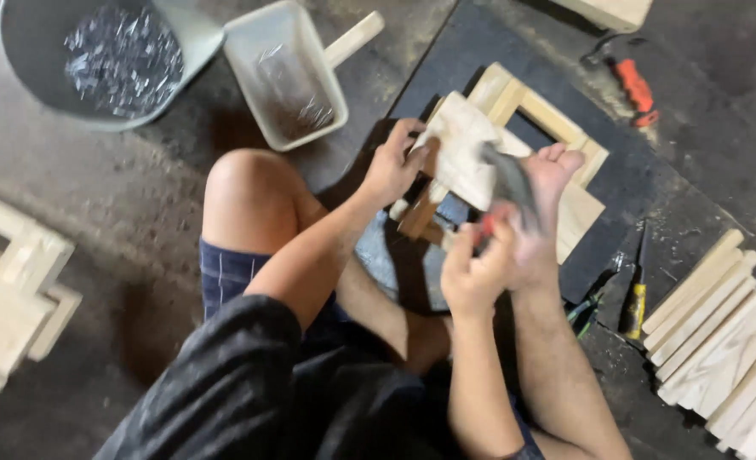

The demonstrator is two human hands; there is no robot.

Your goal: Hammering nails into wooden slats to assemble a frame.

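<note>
Right hand [473, 271]: nearest the camera; grip clamped on a hammer [504, 186], orange handle inside the fist, grey head blurred above the wood.
Left hand [392, 166]: grip pressed on the left edge of a pale wooden board [461, 153], fingers curled over it.
Wooden board: tilted, resting on top of a square wooden frame [538, 109]; short darker wood pieces show under its lower edge.
Foot [545, 204]: bare, set against the board's right side, just beside the hammer head.
Mat [642, 170]: dark sheet on the floor, carrying frame and board.
Right of mat: stack of pale wooden slats [718, 332]; a yellow-handled tool [635, 305] near them.
Upper right: orange-handled tool [635, 85] on the floor.
Upper left: grey bucket [29, 51] holding nails; beside it a pale rectangular tub [286, 72].
Far left: more wooden frames [12, 290].
</note>
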